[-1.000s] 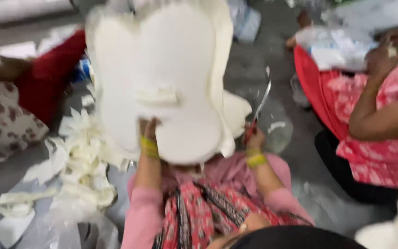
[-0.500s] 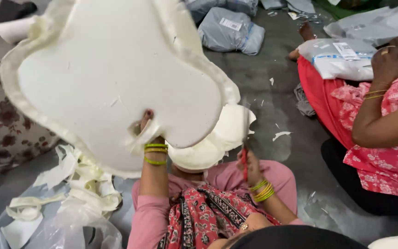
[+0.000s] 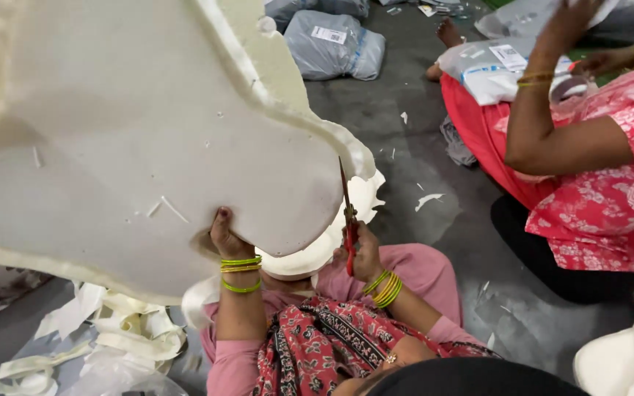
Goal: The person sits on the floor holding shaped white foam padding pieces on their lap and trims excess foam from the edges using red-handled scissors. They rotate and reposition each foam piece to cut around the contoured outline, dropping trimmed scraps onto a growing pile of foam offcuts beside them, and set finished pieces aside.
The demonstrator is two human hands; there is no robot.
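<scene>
Your left hand [image 3: 227,236] grips lower edge of foam sheet [image 3: 133,139], raised over your lap. Your right hand [image 3: 362,251] clasps scissors [image 3: 348,220], blades at sheet's right edge. Offcuts [image 3: 104,345] on floor [image 3: 405,147].

Grey concrete floor [image 3: 398,139] strewn with white scraps [image 3: 428,199] and grey plastic bags [image 3: 332,44].

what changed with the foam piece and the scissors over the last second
The big white foam piece swung up and leftward toward the camera, now filling the upper left. The right hand brought the red-handled scissors from out at the side to the foam's right edge, blades upright. The left hand kept its grip on the lower edge; the scraps stayed on the floor.
</scene>
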